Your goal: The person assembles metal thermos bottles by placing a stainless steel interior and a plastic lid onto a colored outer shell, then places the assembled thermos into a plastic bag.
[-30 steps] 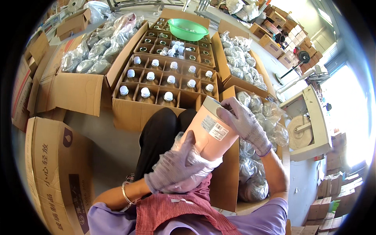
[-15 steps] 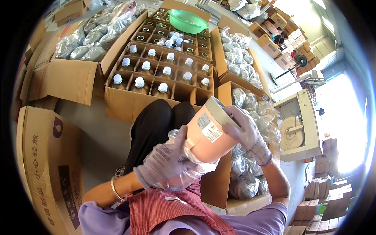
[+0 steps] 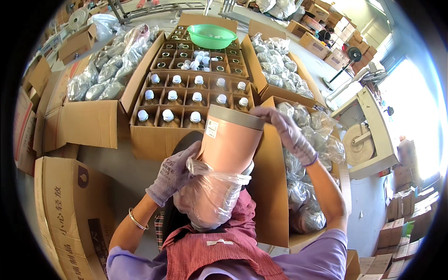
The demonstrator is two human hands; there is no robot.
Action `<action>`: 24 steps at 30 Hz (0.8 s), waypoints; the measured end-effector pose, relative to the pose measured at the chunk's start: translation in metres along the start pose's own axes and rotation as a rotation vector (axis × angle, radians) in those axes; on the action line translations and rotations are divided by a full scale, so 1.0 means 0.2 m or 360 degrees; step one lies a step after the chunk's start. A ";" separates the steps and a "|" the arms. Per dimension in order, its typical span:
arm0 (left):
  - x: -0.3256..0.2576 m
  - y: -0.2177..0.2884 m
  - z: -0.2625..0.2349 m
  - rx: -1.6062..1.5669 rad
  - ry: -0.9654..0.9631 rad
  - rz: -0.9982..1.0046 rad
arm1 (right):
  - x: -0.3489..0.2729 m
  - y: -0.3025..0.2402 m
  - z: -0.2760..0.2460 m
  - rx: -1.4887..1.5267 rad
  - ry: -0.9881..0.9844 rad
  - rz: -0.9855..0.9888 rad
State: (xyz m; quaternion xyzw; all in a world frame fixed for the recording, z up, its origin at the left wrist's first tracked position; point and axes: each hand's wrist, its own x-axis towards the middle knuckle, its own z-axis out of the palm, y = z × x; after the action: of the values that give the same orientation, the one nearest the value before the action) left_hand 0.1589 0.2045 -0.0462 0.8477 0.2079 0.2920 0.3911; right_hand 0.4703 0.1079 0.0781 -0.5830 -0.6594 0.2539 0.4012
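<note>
A pink, tapering cylindrical container with a grey rim band and a white label stands tilted over my lap. Its lower part is inside a clear plastic bag, whose edge bunches around the pink wall. At the left side, my left hand, in a grey-lilac glove, is closed on the container and the bag's edge. My right hand, gloved alike, is open beside the grey rim, fingers stretched toward it. Whether its fingertips touch the rim I cannot tell. The container's inside is hidden.
Ahead stands a divided carton of white-capped brown bottles. Behind it, another holds loose white caps and a green basin. Bagged items fill cartons at left and right. A closed box stands near left.
The container has turned more upright and shifted left, its label now at the left. My right hand has come off the rim and opened. My left hand keeps its hold, lower on the left side.
</note>
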 end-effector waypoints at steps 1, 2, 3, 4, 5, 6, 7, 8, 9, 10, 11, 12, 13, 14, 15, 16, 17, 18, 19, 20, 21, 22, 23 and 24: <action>0.00 0.01 -0.02 0.0055 -0.0010 -0.0022 | -0.04 0.02 0.06 0.0148 0.0041 -0.0048; 0.01 0.03 -0.03 0.0113 -0.0023 -0.0044 | -0.05 0.04 0.11 0.0312 0.0112 -0.0113; 0.01 0.05 -0.06 0.0171 -0.0033 -0.0066 | -0.04 0.04 0.09 0.0247 0.0048 -0.0131; 0.03 0.08 -0.10 0.0228 -0.0060 0.0002 | 0.00 0.04 0.05 0.0181 -0.0017 -0.0148; 0.04 0.13 -0.15 0.0292 -0.0098 0.0067 | 0.03 0.05 0.01 0.0125 -0.0074 -0.0163; 0.08 0.19 -0.21 0.0342 -0.0142 0.0144 | 0.07 0.07 0.00 0.0114 -0.0038 -0.0204; 0.10 0.22 -0.30 0.0333 -0.0277 0.0062 | 0.10 0.11 0.00 0.0334 0.0021 -0.0086; 0.13 0.23 -0.43 0.0331 -0.0409 -0.0018 | 0.13 0.18 0.01 0.0555 0.0082 0.0023; 0.19 0.27 -0.54 0.0334 -0.0535 -0.0106 | 0.18 0.23 0.06 0.0781 0.0135 0.0126; 0.26 0.35 -0.51 0.0273 0.0007 0.0041 | 0.23 0.27 0.12 0.1115 0.0188 0.0294; 0.36 0.49 -0.41 0.0187 0.0524 0.0176 | 0.24 0.33 0.22 0.1349 0.0136 0.0304; 0.45 0.68 -0.34 0.0213 0.0576 0.0168 | 0.26 0.38 0.33 0.1597 0.0071 0.0314; 0.53 0.63 -0.29 0.0626 0.0511 0.0718 | 0.30 0.33 0.42 0.2041 -0.0080 0.0339; 0.59 0.53 -0.13 0.0533 0.0421 0.0774 | 0.32 0.28 0.49 0.1751 0.0190 0.0311; 0.57 0.49 -0.09 0.0915 0.0315 0.0620 | 0.35 0.22 0.55 0.1474 0.0432 0.0282; 0.57 0.45 -0.08 0.0851 0.0292 0.0552 | 0.33 0.20 0.53 0.1440 0.0427 0.0312; 0.56 0.41 -0.08 0.0779 0.0253 0.0485 | 0.30 0.21 0.52 0.1497 0.0380 0.0262; 0.57 0.39 -0.09 0.0703 0.0283 0.0560 | 0.30 0.23 0.51 0.1636 0.0319 0.0261; 0.58 0.37 -0.10 0.0627 0.0314 0.0631 | 0.31 0.24 0.50 0.1776 0.0255 0.0258; 0.58 0.37 -0.10 0.0529 0.0360 0.0689 | 0.33 0.28 0.50 0.1820 0.0208 0.0275; 0.57 0.37 -0.10 0.0497 0.0313 0.0678 | 0.35 0.32 0.52 0.2002 0.0185 0.0284; 0.57 0.39 -0.09 0.0463 0.0265 0.0668 | 0.33 0.34 0.56 0.2267 0.0078 0.0272; 0.56 0.39 -0.10 0.0449 0.0234 0.0650 | 0.32 0.34 0.60 0.2537 -0.0059 0.0249; 0.55 0.33 -0.14 0.0153 0.0250 0.0711 | 0.30 0.33 0.63 0.2157 0.0128 -0.0085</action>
State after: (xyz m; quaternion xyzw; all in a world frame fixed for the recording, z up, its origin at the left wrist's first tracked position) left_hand 0.2299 0.2443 0.0572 0.8650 0.0587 0.4261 0.2585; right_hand 0.4037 0.1954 -0.0296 -0.1953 -0.3535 0.5792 0.7081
